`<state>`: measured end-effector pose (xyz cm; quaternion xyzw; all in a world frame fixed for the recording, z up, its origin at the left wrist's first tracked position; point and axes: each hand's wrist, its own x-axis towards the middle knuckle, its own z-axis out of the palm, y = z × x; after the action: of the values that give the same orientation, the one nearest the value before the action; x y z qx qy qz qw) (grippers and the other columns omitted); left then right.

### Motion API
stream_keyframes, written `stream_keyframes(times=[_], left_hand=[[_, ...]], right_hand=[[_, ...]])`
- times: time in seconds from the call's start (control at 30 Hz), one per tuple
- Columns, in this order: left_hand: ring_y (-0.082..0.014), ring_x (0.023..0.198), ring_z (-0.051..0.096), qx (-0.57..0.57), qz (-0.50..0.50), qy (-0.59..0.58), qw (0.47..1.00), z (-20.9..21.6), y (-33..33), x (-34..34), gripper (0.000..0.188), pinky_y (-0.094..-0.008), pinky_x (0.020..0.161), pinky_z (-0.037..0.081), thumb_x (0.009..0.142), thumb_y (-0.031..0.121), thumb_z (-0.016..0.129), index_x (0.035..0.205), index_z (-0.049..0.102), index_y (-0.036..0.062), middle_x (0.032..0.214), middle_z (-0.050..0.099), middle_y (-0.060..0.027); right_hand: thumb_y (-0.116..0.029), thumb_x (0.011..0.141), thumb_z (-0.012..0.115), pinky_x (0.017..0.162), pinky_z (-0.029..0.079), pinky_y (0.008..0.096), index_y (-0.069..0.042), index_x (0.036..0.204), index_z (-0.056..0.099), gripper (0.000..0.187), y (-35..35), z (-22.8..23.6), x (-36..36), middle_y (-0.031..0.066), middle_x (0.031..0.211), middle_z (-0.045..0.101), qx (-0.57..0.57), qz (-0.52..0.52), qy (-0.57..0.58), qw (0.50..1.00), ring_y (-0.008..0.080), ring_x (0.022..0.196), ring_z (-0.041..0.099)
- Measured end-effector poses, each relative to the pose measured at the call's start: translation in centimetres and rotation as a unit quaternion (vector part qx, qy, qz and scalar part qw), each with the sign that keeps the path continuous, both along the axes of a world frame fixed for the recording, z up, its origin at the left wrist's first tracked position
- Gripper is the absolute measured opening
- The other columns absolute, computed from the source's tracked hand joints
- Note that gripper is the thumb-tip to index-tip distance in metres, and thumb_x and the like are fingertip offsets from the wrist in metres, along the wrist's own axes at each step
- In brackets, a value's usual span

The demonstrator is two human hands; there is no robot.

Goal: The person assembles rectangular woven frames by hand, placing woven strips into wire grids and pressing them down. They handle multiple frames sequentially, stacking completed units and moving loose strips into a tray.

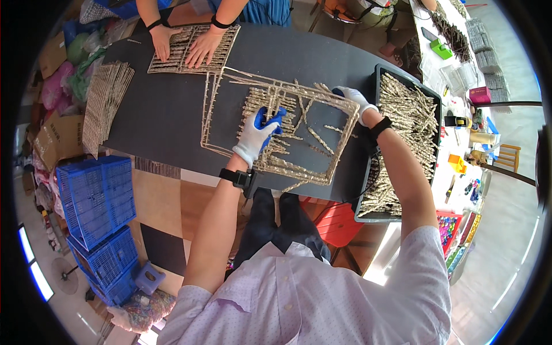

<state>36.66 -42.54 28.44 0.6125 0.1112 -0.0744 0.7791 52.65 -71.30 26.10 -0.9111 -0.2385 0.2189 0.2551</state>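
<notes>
A rectangular frame [344, 138] of twisted, silvery-beige rods lies on the dark table in front of me. My left hand [257, 137], in a white glove with blue fingers, is curled at the frame's middle bar; what it grips is hidden under the fingers. Short twisted sticks [253, 106] lie in a row around that bar, and several loose sticks [319, 140] are scattered inside the right half. At the far right corner of the frame, my gloved right hand [357, 102] is closed, its fingertips partly hidden by the rods. One stick end [322, 87] shows beside them.
A black tray [376, 218] heaped with twisted sticks stands at the right. Across the table, another person's hands [200, 48] press on a slatted panel [224, 57]. Slatted panels [103, 106] are stacked at the left edge. Blue crates [98, 198] and a red stool [339, 224] stand below.
</notes>
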Motion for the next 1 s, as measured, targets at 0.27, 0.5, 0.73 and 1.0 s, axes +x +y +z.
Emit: stream_keyframes(times=[0.27,0.5,0.73,1.0], left_hand=[[-0.0137,0.084,0.061,-0.073,0.031,-0.016,0.997,0.6,0.7,0.2,0.03,-0.031,0.074,0.056,0.089,0.004,0.057,0.118,0.058,-0.0024,0.107,0.065,-0.0096],[-0.0146,0.085,0.061,-0.22,0.12,0.074,0.965,1.9,-0.9,1.1,0.029,-0.0318,0.076,0.057,0.09,0.008,0.057,0.119,0.058,0.0005,0.104,0.063,-0.0061],[-0.0177,0.079,0.06,-0.273,0.17,0.146,0.935,1.1,-3.7,1.5,0.027,-0.0283,0.071,0.056,0.093,0.014,0.055,0.118,0.06,0.0051,0.092,0.059,-0.0049],[-0.0186,0.07,0.064,-0.348,0.022,0.194,0.917,-1.1,-4.0,1.0,0.021,-0.03,0.065,0.056,0.098,0.019,0.045,0.107,0.06,0.0067,0.079,0.063,-0.0069]], right_hand=[[-0.004,0.088,0.06,0.093,0.046,0.0269,-0.001,0.125,0.055,0.038,-2.7,6.0,-4.8,0.0094,0.112,0.067,0.257,-0.075,0.125,0.955,0.0149,0.104,0.061],[-0.026,0.099,0.047,0.107,0.038,0.0399,0.007,0.138,0.038,0.052,-0.5,6.0,-11.6,0.0209,0.136,0.049,0.55,-0.146,0.462,0.68,0.0299,0.125,0.05],[-0.054,0.095,0.04,0.1,0.044,0.0542,0.004,0.136,0.039,0.071,4.7,3.8,-14.8,0.0177,0.108,0.065,0.787,-0.152,0.482,0.355,0.0356,0.106,0.06],[-0.065,0.086,0.049,0.103,0.039,0.0547,0.001,0.139,0.037,0.086,5.2,6.0,-15.8,0.0192,0.124,0.058,0.787,-0.034,0.462,0.407,0.0354,0.116,0.055]])
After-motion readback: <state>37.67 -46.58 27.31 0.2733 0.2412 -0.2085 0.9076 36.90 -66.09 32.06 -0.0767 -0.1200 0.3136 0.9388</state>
